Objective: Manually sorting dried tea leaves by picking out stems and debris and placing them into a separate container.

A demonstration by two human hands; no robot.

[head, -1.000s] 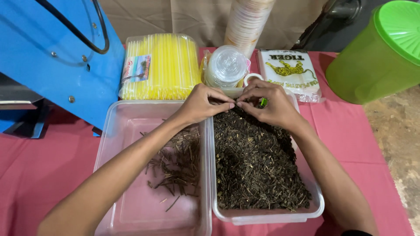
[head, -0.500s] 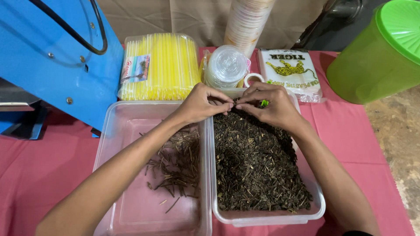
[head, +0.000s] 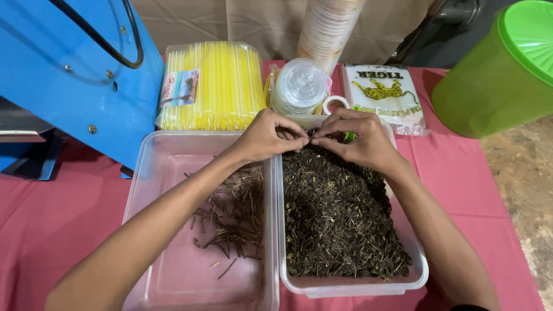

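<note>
- Left hand [head: 266, 137] and right hand [head: 358, 140] meeting fingertip to fingertip, narrowly pinching at dried tea leaves [head: 337, 213] filling the right clear tub [head: 423, 270].
- Best pinching lightly, lifting single twigs only.
- Picked stems [head: 233, 213] lying in the left clear tub [head: 167, 155].
- Behind: yellow straw pack [head: 222, 86] bearing a small rectangular label, white printed bag [head: 385, 92], green jug [head: 495, 75].

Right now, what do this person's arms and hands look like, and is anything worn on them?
Both forearms are bare, with no gloves, rings or watch showing on the left hand or the right hand. A sliver of dark fabric shows by the right arm at the bottom edge.
</note>
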